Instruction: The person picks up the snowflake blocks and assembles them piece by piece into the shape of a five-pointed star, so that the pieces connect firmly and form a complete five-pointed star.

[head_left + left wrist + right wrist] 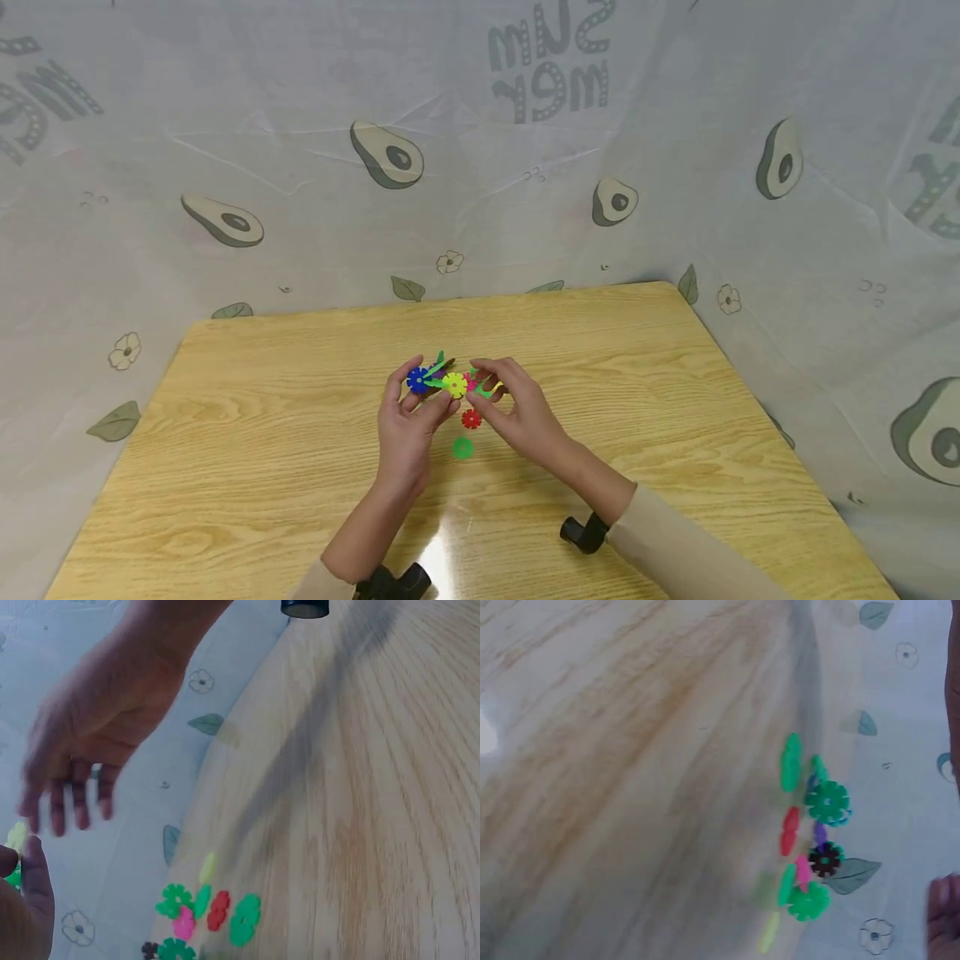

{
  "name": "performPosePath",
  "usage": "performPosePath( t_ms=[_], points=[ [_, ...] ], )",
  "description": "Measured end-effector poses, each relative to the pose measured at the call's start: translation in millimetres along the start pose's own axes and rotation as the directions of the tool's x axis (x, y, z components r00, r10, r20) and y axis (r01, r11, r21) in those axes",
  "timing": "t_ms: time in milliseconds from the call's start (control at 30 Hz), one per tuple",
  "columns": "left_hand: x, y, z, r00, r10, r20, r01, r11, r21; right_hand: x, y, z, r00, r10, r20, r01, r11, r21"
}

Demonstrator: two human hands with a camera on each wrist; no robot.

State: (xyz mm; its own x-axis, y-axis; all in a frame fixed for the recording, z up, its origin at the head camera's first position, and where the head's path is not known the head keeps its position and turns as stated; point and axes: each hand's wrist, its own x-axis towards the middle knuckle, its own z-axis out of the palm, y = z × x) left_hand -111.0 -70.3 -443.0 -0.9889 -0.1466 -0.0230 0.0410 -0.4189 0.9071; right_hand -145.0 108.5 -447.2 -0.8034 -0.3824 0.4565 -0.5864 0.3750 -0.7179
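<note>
My left hand [405, 425] holds a small cluster of joined plastic snowflake discs, thumb at the front and fingers behind. In the head view a blue disc [418, 380], green discs [437, 383] set edge-on and a yellow disc [454, 385] show in it. My right hand [525, 412] is just right of the yellow disc, thumb and index finger apart, with loose discs seen through the gap. In the left wrist view the right hand [105, 712] hangs with fingers spread, near the left thumb [36, 881]. Only fingertips [945, 907] of a hand show in the right wrist view.
On the wooden table [262, 433] lie loose discs: a red disc [471, 418], a green disc [462, 448], a pink disc [184, 922], a yellow disc [208, 866] and a brown disc [825, 859]. A patterned cloth [300, 167] hangs behind and beside the table.
</note>
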Motion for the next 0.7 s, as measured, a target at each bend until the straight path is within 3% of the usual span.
performPosePath(
  t_ms=[67, 133, 233, 300, 467, 700],
  points=[
    [2.2, 1.1, -3.5, 1.000, -0.004, -0.027, 0.004, 1.000, 0.010, -0.6, 6, 3, 0.993, 0.116, 0.008, -0.116, 0.993, -0.013],
    [4.1, 2.4, -7.1, 0.998, -0.009, -0.056, 0.010, 1.000, 0.016, -1.5, 12, 7, 0.973, 0.227, 0.036, -0.225, 0.973, -0.041],
    [6.2, 4.9, -12.7, 0.996, -0.015, -0.085, 0.018, 0.999, 0.035, -2.0, 23, 14, 0.944, 0.319, 0.088, -0.308, 0.944, -0.117],
    [7.3, 6.5, -15.9, 0.995, -0.014, -0.095, 0.019, 0.999, 0.047, -1.3, 30, 19, 0.937, 0.334, 0.105, -0.313, 0.933, -0.179],
    [9.5, 7.9, -21.5, 0.995, -0.018, -0.101, 0.026, 0.997, 0.072, 4.6, 44, 28, 0.948, 0.306, 0.085, -0.264, 0.908, -0.326],
    [10.9, 6.3, -24.2, 0.995, -0.034, -0.094, 0.040, 0.997, 0.070, 21.0, 55, 32, 0.954, 0.293, 0.063, -0.243, 0.879, -0.410]
  ],
)
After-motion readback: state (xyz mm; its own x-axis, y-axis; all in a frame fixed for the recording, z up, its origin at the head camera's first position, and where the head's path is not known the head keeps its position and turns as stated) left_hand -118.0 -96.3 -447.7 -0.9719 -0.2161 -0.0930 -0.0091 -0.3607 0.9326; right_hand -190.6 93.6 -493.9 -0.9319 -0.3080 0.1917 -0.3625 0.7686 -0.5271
